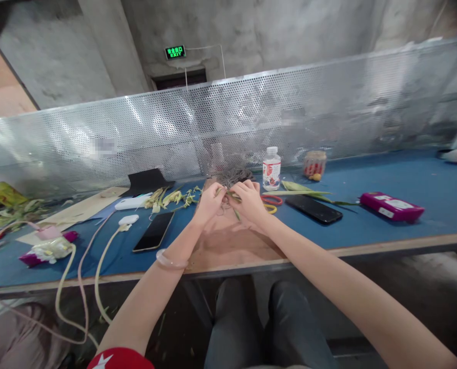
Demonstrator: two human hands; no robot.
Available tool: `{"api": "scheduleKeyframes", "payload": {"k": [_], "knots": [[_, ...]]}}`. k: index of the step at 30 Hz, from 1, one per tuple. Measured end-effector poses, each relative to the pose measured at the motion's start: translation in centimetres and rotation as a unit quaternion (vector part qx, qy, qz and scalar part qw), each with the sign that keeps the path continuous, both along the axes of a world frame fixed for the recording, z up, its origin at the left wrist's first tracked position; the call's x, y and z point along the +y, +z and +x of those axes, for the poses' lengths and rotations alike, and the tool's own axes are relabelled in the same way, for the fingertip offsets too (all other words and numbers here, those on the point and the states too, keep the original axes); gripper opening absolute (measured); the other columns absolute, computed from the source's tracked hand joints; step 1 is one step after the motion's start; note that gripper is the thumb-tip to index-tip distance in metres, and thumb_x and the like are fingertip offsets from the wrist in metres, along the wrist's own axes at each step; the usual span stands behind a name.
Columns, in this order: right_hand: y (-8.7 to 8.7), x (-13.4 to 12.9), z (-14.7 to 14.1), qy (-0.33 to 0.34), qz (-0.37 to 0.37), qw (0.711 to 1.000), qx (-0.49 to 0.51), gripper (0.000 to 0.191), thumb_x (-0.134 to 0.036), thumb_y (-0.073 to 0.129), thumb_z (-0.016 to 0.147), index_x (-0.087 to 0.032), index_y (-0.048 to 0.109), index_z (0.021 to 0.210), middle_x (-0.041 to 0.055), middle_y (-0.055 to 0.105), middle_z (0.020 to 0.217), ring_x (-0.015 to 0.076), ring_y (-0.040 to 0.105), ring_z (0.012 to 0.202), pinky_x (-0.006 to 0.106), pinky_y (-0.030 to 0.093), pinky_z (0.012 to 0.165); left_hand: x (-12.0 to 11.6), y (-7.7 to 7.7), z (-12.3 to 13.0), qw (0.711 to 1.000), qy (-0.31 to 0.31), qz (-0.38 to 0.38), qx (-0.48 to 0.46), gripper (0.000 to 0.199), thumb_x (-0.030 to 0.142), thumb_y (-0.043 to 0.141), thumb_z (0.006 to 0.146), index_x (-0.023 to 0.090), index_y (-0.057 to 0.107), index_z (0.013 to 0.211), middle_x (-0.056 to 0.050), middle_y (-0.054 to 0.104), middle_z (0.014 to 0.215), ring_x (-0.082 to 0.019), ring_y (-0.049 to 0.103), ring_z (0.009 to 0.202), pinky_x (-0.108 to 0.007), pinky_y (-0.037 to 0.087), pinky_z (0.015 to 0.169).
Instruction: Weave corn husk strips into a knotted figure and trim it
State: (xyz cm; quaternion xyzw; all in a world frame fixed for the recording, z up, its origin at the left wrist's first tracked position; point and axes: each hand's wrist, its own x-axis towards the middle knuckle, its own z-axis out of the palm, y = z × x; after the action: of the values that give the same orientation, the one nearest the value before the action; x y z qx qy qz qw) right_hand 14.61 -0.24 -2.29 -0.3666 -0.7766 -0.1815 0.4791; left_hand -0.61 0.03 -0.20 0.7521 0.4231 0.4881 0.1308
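Note:
My left hand (209,204) and my right hand (248,201) are close together over a brown board (228,248) at the table's middle. Both have their fingers pinched on a thin green leaf strip (236,214), whose tip pokes out below the right fingers. Most of the strip is hidden by the fingers. Just beyond the hands lies a tangle of dark, thin wire-like strands (235,175). Beside my right hand are a red loop (271,199) and a yellow loop (270,209). A long pale green leaf (307,189) rests farther right.
On the blue table (367,177) are a black phone (315,209), a second phone (153,232), a white bottle (271,171), a jar (315,164) and a purple box (392,206). Wilted stalks (172,197) and cables (100,266) lie left. A perforated metal screen (155,133) stands behind.

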Motion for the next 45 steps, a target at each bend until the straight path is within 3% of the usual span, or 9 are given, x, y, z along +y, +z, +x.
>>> {"api": "scheduleKeyframes", "payload": {"k": [5, 12, 16, 18, 20, 23, 31, 39, 45], "knots": [[0.1, 0.1, 0.1, 0.024, -0.027, 0.999, 0.012, 0.012, -0.029, 0.055, 0.085, -0.019, 0.060, 0.080, 0.0052, 0.065, 0.085, 0.0227, 0.048, 0.090, 0.037, 0.029, 0.084, 0.0, 0.0, -0.3, 1.000, 0.002, 0.012, 0.016, 0.024, 0.039, 0.045, 0.088, 0.019, 0.051, 0.077, 0.003, 0.050, 0.059, -0.011, 0.047, 0.056, -0.023, 0.037, 0.056], [-0.8, 1.5, 0.1, 0.209, -0.171, 0.958, 0.094, 0.019, -0.019, 0.039, 0.090, -0.016, 0.057, 0.094, 0.0078, 0.064, 0.090, 0.0174, 0.057, 0.082, 0.028, 0.041, 0.073, 0.7, 0.2, -1.2, 0.998, -0.048, -0.023, -0.027, 0.024, 0.038, 0.048, 0.087, 0.020, 0.048, 0.103, 0.002, 0.056, 0.066, -0.012, 0.054, 0.058, -0.024, 0.042, 0.055], [-1.3, 2.2, 0.0, 0.178, -0.146, 0.966, 0.114, 0.019, -0.020, 0.037, 0.090, -0.016, 0.055, 0.089, 0.0082, 0.062, 0.086, 0.0182, 0.056, 0.081, 0.028, 0.042, 0.073, 0.9, 0.3, -1.4, 0.990, 0.052, 0.122, 0.037, 0.037, 0.034, 0.055, 0.084, 0.019, 0.046, 0.116, -0.007, 0.062, 0.097, -0.019, 0.058, 0.089, -0.034, 0.044, 0.080], [-1.4, 2.3, 0.0, 0.170, -0.138, 0.968, 0.120, 0.020, -0.021, 0.035, 0.090, -0.016, 0.055, 0.091, 0.0088, 0.062, 0.087, 0.0182, 0.056, 0.081, 0.029, 0.042, 0.074, 0.3, 0.6, -1.4, 0.962, 0.132, 0.220, 0.088, 0.030, 0.032, 0.058, 0.082, 0.018, 0.052, 0.108, -0.009, 0.059, 0.104, -0.022, 0.052, 0.099, -0.038, 0.039, 0.088], [-1.4, 2.4, 0.0, 0.163, -0.136, 0.969, 0.123, 0.021, -0.021, 0.035, 0.090, -0.016, 0.055, 0.091, 0.0087, 0.062, 0.088, 0.0181, 0.056, 0.081, 0.029, 0.042, 0.075, -0.4, 0.8, -1.2, 0.939, 0.183, 0.257, 0.135, 0.017, 0.031, 0.056, 0.084, 0.018, 0.055, 0.095, -0.008, 0.059, 0.099, -0.023, 0.050, 0.097, -0.039, 0.036, 0.088], [-1.2, 2.3, 0.1, 0.148, -0.138, 0.971, 0.131, 0.021, -0.022, 0.034, 0.090, -0.015, 0.054, 0.091, 0.0089, 0.063, 0.088, 0.0178, 0.056, 0.080, 0.030, 0.042, 0.074, -1.3, 1.0, -1.0, 0.923, 0.177, 0.259, 0.225, 0.014, 0.032, 0.054, 0.085, 0.020, 0.058, 0.086, -0.007, 0.061, 0.096, -0.024, 0.048, 0.098, -0.039, 0.033, 0.088], [-1.1, 2.0, 0.2, 0.126, -0.131, 0.979, 0.087, 0.022, -0.020, 0.032, 0.092, -0.015, 0.053, 0.093, 0.0089, 0.062, 0.087, 0.0177, 0.055, 0.078, 0.028, 0.040, 0.070, 0.0, 0.2, -1.0, 0.919, 0.107, 0.183, 0.331, 0.019, 0.022, 0.042, 0.091, 0.019, 0.060, 0.099, -0.008, 0.065, 0.093, -0.022, 0.054, 0.089, -0.034, 0.038, 0.081], [-0.7, 0.7, 0.5, 0.028, -0.101, 0.993, -0.044, 0.019, -0.016, 0.037, 0.091, -0.016, 0.054, 0.101, 0.0096, 0.060, 0.095, 0.0193, 0.057, 0.077, 0.028, 0.037, 0.064, -0.4, 0.7, -1.1, 0.920, 0.108, 0.161, 0.341, 0.022, 0.024, 0.041, 0.091, 0.019, 0.060, 0.100, -0.006, 0.066, 0.090, -0.021, 0.054, 0.083, -0.031, 0.040, 0.077], [-0.1, -0.1, 0.5, 0.008, -0.101, 0.994, -0.037, 0.017, -0.021, 0.038, 0.093, -0.017, 0.054, 0.097, 0.0072, 0.062, 0.093, 0.0182, 0.059, 0.076, 0.026, 0.036, 0.063, -0.5, 0.7, -1.1, 0.936, 0.089, 0.151, 0.306, 0.021, 0.023, 0.041, 0.090, 0.020, 0.059, 0.100, -0.005, 0.065, 0.092, -0.021, 0.053, 0.084, -0.030, 0.040, 0.077]]}}
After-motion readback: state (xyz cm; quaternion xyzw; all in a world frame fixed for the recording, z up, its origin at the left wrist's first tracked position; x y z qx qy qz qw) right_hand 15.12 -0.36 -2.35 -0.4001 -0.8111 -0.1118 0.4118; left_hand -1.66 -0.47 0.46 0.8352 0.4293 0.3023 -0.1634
